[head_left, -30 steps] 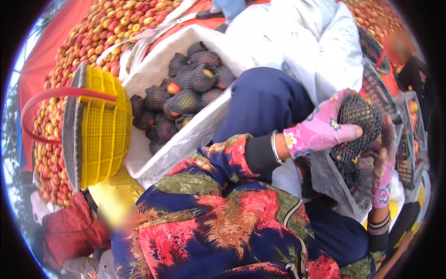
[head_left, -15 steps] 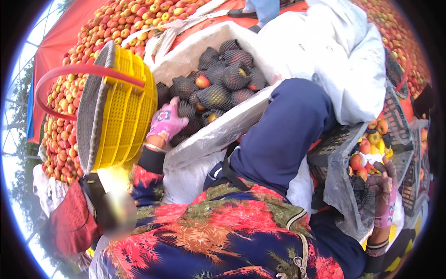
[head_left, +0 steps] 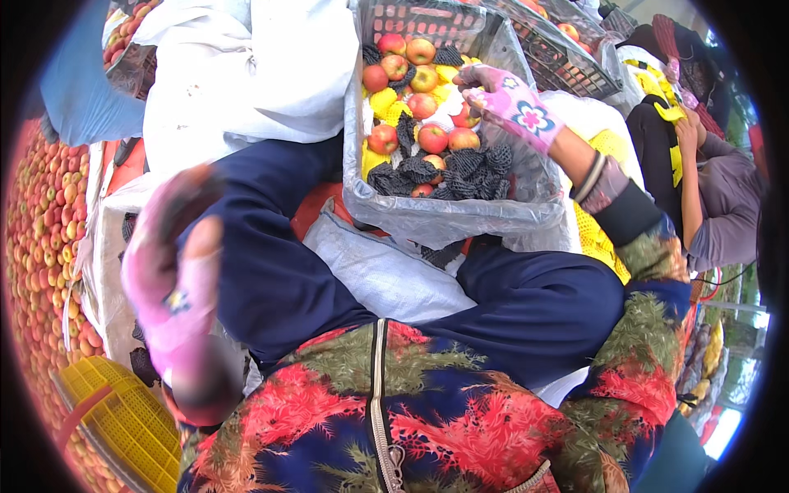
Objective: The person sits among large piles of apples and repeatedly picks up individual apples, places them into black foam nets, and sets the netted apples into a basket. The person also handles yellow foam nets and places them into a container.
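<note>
My right hand point(head_left: 516, 107), in a pink flowered glove, reaches over the lined crate point(head_left: 460, 215) in front of me. Its fingers stretch forward, slightly bent, close above a red apple point(head_left: 465, 117); whether they touch it is unclear. Several red-yellow apples point(head_left: 433, 139) lie in the crate among dark foam net sleeves point(head_left: 477, 173) and yellow ones point(head_left: 384, 102). My left hand point(head_left: 168, 275), gloved alike and smeared by motion, is raised beside my left knee. Its thumb stands apart from the curved fingers, and nothing shows between them.
A white sack point(head_left: 246, 90) sits left of the crate. Beyond my left hand are a white box point(head_left: 107, 246), a yellow basket point(head_left: 123, 411) and a large heap of apples point(head_left: 41, 238). Another crate point(head_left: 559, 53) stands behind; a co-worker point(head_left: 723, 189) sits at far right.
The view has swung right, bringing the lined crate to the middle. My left hand has come out of the box of netted apples. My right hand is now over the crate's apples.
</note>
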A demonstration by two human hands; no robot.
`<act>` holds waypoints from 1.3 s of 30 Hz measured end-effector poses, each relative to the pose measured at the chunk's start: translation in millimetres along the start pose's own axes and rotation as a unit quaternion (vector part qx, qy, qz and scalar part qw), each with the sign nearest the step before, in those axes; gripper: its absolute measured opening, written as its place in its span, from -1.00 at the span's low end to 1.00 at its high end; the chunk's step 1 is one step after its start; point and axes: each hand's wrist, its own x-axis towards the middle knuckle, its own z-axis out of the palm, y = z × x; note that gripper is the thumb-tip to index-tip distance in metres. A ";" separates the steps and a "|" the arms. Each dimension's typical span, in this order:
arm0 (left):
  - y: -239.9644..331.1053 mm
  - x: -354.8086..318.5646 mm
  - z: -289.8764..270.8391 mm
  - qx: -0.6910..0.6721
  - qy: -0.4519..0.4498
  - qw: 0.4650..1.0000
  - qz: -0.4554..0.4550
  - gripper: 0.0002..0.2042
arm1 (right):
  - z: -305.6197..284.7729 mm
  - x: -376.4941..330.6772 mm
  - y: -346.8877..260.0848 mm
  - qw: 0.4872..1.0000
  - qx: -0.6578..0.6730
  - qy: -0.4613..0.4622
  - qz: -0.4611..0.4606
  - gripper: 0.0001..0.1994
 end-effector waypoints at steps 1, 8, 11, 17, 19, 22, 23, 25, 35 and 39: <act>-6.5 27.3 35.6 -0.015 -0.051 0.996 0.069 -0.71 | -7.8 -4.8 21.1 0.996 -0.078 -0.026 0.019 -0.62; -67.4 93.2 171.8 -0.167 -0.082 0.983 -0.001 -0.76 | 55.8 5.3 126.9 0.891 -0.421 -0.161 -0.046 -0.70; -107.2 100.4 180.8 -0.108 -0.123 0.985 -0.051 -0.73 | 59.5 4.1 126.2 0.916 -0.349 -0.194 -0.019 -0.78; -111.1 106.1 178.9 -0.322 -0.134 0.921 -0.171 -0.64 | -2.1 45.2 61.2 0.989 0.126 -0.069 0.018 -0.72; -111.0 103.7 182.0 -0.359 -0.139 0.911 -0.146 -0.57 | -5.7 34.6 8.8 0.993 0.100 -0.063 -0.018 -0.72; -97.2 101.6 182.8 -0.372 -0.163 0.905 -0.129 -0.49 | 11.6 19.4 -20.1 0.972 0.223 -0.066 -0.041 -0.74; -87.5 102.6 174.8 -0.399 -0.206 0.877 -0.174 -0.49 | 14.1 16.2 -28.6 0.970 0.231 -0.068 -0.031 -0.75; -89.1 100.5 171.6 -0.440 -0.212 0.854 -0.182 -0.56 | 13.5 22.6 -40.5 0.978 0.201 -0.061 -0.005 -0.77; -90.8 75.2 183.7 -0.627 -0.314 0.695 -0.157 -0.46 | 29.6 15.0 -38.0 0.940 0.219 0.237 -0.112 -0.79; -63.5 71.0 167.6 -0.584 -0.255 0.761 -0.123 -0.55 | 29.0 13.4 -21.6 0.962 0.109 0.247 -0.053 -0.79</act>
